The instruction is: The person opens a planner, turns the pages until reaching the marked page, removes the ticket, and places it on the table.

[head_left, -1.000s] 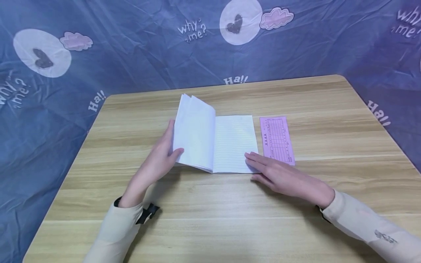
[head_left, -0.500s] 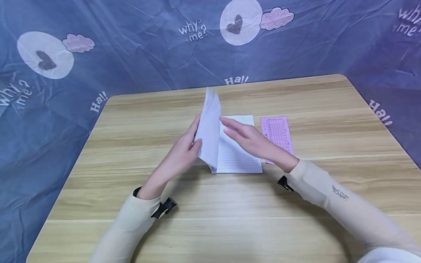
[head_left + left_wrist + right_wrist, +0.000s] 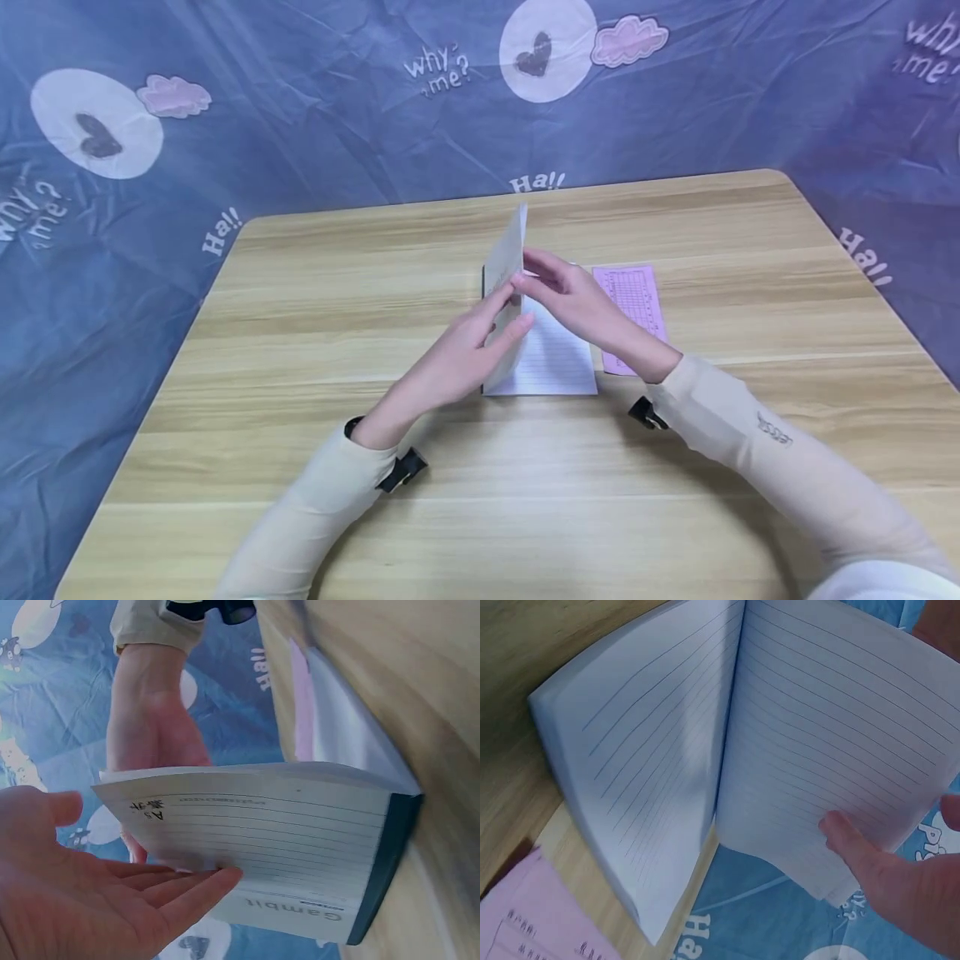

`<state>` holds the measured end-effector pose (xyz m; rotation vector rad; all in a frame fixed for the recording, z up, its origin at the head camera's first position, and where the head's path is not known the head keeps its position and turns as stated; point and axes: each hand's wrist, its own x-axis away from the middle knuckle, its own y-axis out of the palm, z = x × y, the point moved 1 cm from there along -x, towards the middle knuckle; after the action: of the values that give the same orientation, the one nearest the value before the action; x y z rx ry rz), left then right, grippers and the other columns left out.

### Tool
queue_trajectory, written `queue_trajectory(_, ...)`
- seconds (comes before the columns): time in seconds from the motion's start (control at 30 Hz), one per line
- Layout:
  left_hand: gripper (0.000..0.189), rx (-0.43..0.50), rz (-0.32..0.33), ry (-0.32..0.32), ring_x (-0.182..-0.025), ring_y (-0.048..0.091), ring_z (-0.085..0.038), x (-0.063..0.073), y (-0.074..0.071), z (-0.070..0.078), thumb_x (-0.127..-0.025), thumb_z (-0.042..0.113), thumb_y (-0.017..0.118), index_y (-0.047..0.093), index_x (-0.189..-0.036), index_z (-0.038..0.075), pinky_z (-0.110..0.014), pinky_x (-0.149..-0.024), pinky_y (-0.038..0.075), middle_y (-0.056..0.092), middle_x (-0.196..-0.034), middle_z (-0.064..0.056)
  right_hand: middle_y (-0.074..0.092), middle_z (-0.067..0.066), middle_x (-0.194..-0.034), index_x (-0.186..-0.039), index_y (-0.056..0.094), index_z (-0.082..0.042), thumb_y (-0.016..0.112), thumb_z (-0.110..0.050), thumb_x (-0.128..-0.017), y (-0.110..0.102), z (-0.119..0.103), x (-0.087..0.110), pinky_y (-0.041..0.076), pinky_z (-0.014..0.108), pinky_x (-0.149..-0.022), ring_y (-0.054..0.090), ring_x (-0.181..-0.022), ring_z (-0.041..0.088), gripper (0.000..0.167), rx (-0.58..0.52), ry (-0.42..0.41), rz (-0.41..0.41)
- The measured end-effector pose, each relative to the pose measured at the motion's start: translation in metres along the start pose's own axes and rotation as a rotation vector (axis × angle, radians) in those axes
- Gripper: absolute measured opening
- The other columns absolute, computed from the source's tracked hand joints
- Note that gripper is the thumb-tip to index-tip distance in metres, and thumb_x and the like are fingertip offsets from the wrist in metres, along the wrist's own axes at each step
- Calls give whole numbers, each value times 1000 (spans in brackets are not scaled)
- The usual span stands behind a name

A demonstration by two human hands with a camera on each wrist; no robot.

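A lined notebook [image 3: 551, 362] lies partly open on the table, its right-hand pages flat and its cover [image 3: 285, 832] standing nearly upright with pages behind it. The cover is pale, with a dark spine strip and the word Gambit. My left hand [image 3: 468, 354] rests straight fingers against the outside of that cover, thumb held apart. On the inner side, my right hand [image 3: 577, 304] touches the raised lined pages [image 3: 840, 712] near their free edge. In the left wrist view the notebook hides much of the right hand [image 3: 157, 727].
A pink printed form [image 3: 630, 287] lies just right of the notebook, partly covered by the right wrist. The wooden table [image 3: 360, 250] ends at a blue patterned cloth [image 3: 337, 108] at the back and sides.
The left half of the notebook has swung up and rightward. My left hand followed it, from gripping its edge to resting on the cover. My right hand left the lower page corner for the raised pages.
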<state>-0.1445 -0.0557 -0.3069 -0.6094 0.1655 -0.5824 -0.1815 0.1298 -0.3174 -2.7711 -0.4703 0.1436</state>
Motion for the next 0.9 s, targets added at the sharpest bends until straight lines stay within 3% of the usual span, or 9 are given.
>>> queue_trajectory(0.17, 57, -65, -70, 33, -146, 20, -12, -2, 4, -10, -106, 43, 35, 25, -156, 16, -30, -117, 18, 23, -160, 5, 43, 21, -148, -150, 34, 1, 61, -10, -97, -8, 2, 4, 44, 40, -104, 51, -128, 35, 61, 33, 5, 56)
queue_trajectory(0.3, 56, -235, -160, 32, -146, 22, -19, -2, 8, -25, -106, 33, 43, 29, -155, 11, -34, -118, 20, 24, -161, -2, 42, 25, -147, -149, 32, 7, 63, 1, -91, -15, 11, 12, 47, 42, -100, 53, -124, 40, 65, 225, -35, 108)
queue_trajectory(0.4, 61, -410, -210, -19, -147, 22, -23, 0, 12, -37, -103, 32, 51, 29, -154, 6, -45, -118, 21, 22, -161, -8, 39, 29, -147, -145, 34, 12, 66, 6, -87, -18, 20, 20, 49, 45, -96, 56, -119, 43, 67, 410, -66, 121)
queue_trajectory(0.57, 74, -607, -256, -104, -148, 15, -25, 3, 18, -49, -99, 39, 56, 23, -156, 5, -55, -116, 17, 14, -163, -9, 19, 34, -154, -143, 35, 15, 72, -1, -86, -21, 34, 30, 55, 35, -68, 63, -87, 39, 69, 676, -35, -6)
queue_trajectory(0.63, 76, -640, -270, -119, -149, 13, -25, 3, 20, -50, -99, 41, 56, 20, -156, 5, -55, -117, 16, 11, -163, -8, 12, 33, -156, -144, 34, 15, 73, -7, -87, -22, 39, 34, 48, 34, -57, 61, -93, 39, 72, 718, 11, -93)
queue_trajectory(0.73, 78, -668, -286, -134, -149, 10, -24, 2, 21, -49, -99, 42, 55, 18, -156, 5, -54, -117, 14, 8, -163, -7, 8, 31, -158, -146, 31, 14, 72, -17, -91, -22, 47, 40, 54, 44, -82, 47, -126, 43, 76, 732, 76, -226)
queue_trajectory(0.8, 78, -682, -293, -140, -149, 9, -24, 2, 22, -49, -99, 42, 55, 18, -156, 5, -54, -117, 14, 8, -163, -8, 9, 31, -158, -146, 29, 15, 71, -22, -92, -22, 52, 42, 40, 52, -104, 21, -143, 44, 77, 736, 85, -286)
queue_trajectory(0.87, 78, -696, -298, -143, -149, 9, -24, 1, 23, -48, -99, 42, 54, 17, -157, 5, -54, -117, 14, 8, -163, -8, 12, 31, -158, -146, 28, 15, 69, -25, -93, -22, 55, 43, 19, 54, -115, 13, -145, 44, 78, 749, 76, -316)
queue_trajectory(0.9, 77, -700, -297, -141, -149, 9, -24, 1, 23, -48, -99, 42, 54, 18, -156, 5, -54, -117, 14, 8, -163, -8, 13, 31, -157, -146, 28, 15, 69, -25, -93, -22, 56, 43, 17, 54, -115, 12, -146, 43, 78, 753, 68, -320)
